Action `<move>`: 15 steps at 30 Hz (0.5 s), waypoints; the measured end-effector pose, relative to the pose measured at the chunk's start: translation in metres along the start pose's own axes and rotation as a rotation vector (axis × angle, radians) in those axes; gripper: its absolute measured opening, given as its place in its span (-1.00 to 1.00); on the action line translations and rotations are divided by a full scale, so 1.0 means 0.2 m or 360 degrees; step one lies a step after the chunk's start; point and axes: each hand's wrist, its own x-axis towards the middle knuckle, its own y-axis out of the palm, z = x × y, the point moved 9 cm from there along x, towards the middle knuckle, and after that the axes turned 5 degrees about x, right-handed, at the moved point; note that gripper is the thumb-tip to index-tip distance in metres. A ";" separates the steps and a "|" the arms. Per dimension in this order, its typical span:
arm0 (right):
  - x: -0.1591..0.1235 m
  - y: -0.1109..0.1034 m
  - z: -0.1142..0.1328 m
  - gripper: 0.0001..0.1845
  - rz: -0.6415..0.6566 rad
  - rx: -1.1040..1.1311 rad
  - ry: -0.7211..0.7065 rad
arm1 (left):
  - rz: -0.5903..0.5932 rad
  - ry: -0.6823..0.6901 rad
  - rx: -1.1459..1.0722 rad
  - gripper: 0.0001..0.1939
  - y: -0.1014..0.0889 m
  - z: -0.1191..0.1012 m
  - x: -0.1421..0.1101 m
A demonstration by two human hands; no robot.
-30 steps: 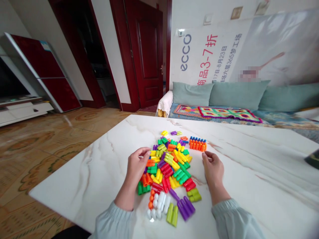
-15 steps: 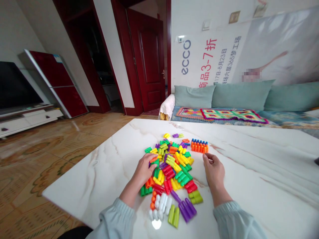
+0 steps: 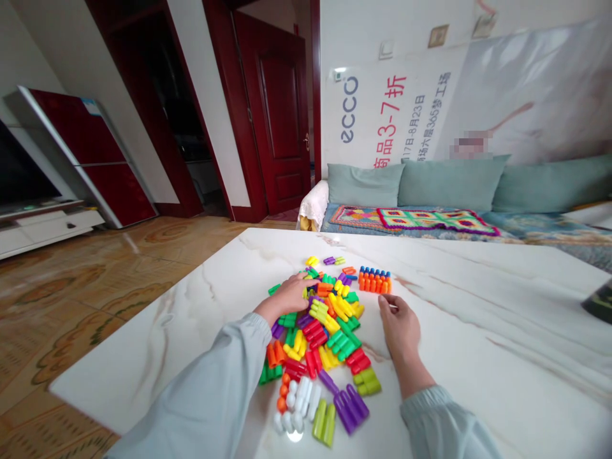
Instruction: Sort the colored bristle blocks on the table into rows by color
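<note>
My left hand (image 3: pixel 291 294) reaches over the far left part of a pile of bullet-shaped plastic building blocks (image 3: pixel 345 343). Its fingers are stretched out among green, purple and yellow pieces, and the fingertips are partly lost against them. To the right of the pile, my right hand (image 3: pixel 400 324) rests at the table with fingers curled in toward the thumb. Whether anything sits between those fingers is hidden. Just beyond it stands a joined row of orange and blue blocks (image 3: pixel 375 280).
White blocks (image 3: pixel 302 396), orange balls (image 3: pixel 283 392) and a purple fork-like block (image 3: pixel 351 408) lie at the near side. All rest on a white marbled table (image 3: pixel 478 331). A dark object (image 3: pixel 600 303) sits at the right edge. Behind is a sofa with green cushions (image 3: pixel 452 182).
My left hand has moved forward and right, from the pile's left side to its far part, its fingers now stretched out. My right hand stays nearly still. The view has shifted slightly right.
</note>
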 end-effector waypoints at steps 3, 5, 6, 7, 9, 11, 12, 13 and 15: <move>-0.01 0.01 0.03 -0.54 -0.0028 0.0084 -0.0156 | -0.0021 0.0000 0.0046 -0.38 -0.01 0.01 0.01; -0.04 0.04 0.13 -0.61 0.0028 0.0231 -0.0466 | -0.0064 0.0008 0.0061 -0.49 -0.02 0.00 0.00; -0.08 0.06 0.20 -0.65 0.0093 0.0301 -0.0669 | -0.0122 0.0004 0.0051 -0.58 -0.03 0.00 -0.02; -0.13 0.08 0.28 -0.70 0.0184 0.0348 -0.0877 | -0.0214 -0.0007 0.0018 -0.67 -0.06 -0.01 -0.03; -0.27 0.15 0.42 -0.75 0.0415 0.0346 -0.1238 | -0.0470 -0.0064 -0.0140 -0.77 -0.12 -0.01 -0.08; -0.40 0.22 0.52 -0.70 0.0657 0.0270 -0.1471 | -0.0728 -0.0169 -0.0456 -0.80 -0.18 0.01 -0.15; -0.46 0.26 0.55 -0.63 0.0759 0.0224 -0.1538 | -0.0815 -0.0241 -0.0670 -0.83 -0.19 0.02 -0.19; -0.50 0.29 0.57 -0.56 0.0832 0.0178 -0.1577 | -0.0869 -0.0319 -0.0903 -0.85 -0.19 0.04 -0.21; -0.56 0.33 0.60 -0.46 0.0905 0.0099 -0.1608 | -0.0906 -0.0450 -0.1352 -0.85 -0.16 0.05 -0.26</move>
